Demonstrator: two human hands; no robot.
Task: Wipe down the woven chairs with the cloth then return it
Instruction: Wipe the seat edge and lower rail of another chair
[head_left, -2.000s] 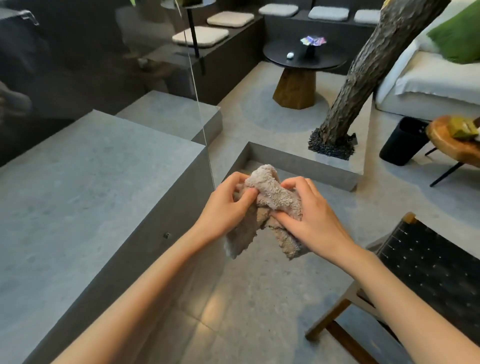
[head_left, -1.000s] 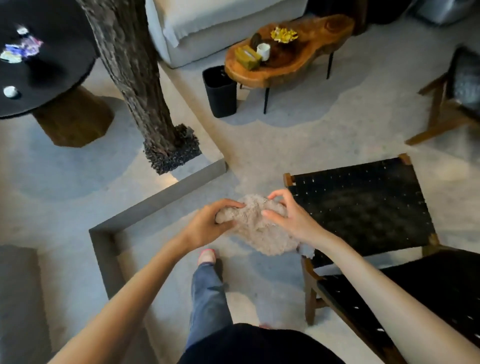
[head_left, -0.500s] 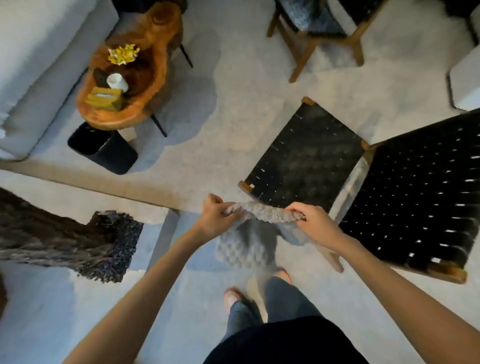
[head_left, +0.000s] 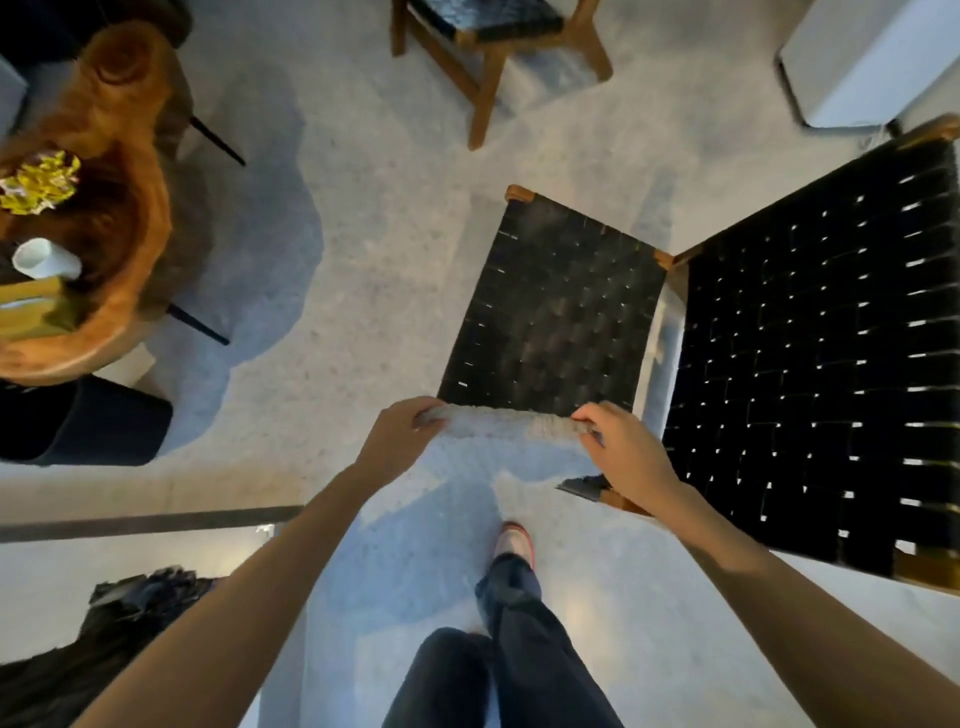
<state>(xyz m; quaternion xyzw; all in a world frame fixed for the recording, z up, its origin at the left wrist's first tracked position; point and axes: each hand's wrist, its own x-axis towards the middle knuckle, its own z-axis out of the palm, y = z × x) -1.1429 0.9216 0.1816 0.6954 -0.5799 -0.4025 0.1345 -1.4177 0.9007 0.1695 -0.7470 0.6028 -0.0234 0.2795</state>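
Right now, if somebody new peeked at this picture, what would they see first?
The left hand and right hand each pinch an end of a fuzzy beige cloth stretched between them in the middle. Just beyond it sits the black woven chair, and a lumpy wooden table with yellow flowers is far left.

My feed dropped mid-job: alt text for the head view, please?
Looking down, the left hand and right hand pinch a cloth stretched between them at the near edge of a black woven chair's seat. A wooden table stands at left, a second woven chair at top.
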